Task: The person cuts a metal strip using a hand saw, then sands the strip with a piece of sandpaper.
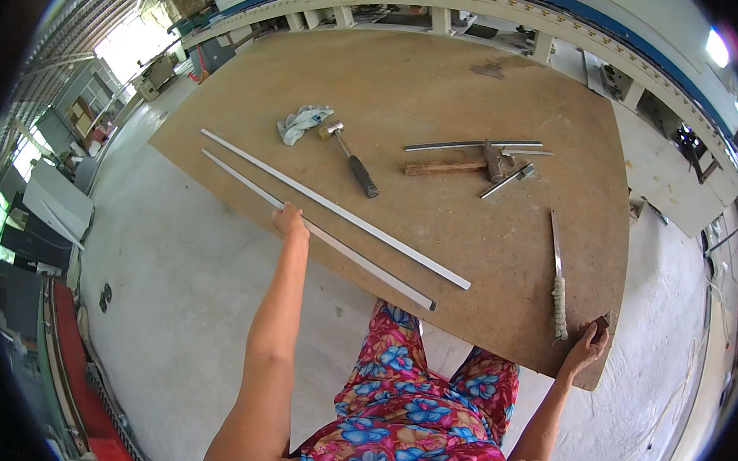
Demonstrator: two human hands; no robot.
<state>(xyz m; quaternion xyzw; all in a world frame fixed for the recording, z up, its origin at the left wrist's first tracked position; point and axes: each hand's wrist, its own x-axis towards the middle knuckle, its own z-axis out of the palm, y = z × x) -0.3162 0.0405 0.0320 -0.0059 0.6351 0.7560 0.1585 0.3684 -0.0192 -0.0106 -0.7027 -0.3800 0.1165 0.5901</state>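
My left hand [289, 220] is closed around a long, pale metal strip [359, 264] along the near edge of the brown table. A second long strip [345, 211] lies beside it, a little farther in and roughly parallel. At the table's near right corner, my right hand [586, 349] grips a small dark brown block [602, 321]. Just left of that hand lies a long narrow blade [557, 247] with a handle wrapped in pale cord [559, 305].
On the brown table [500, 244] rest a black-handled hammer [361, 177], a crumpled grey cloth [302, 125] and a wooden-handled hammer [450, 168]. Short dark strips [472, 143] surround the latter. A long machine frame [441, 19] runs behind the table. Pale floor [171, 246] shows at the left.
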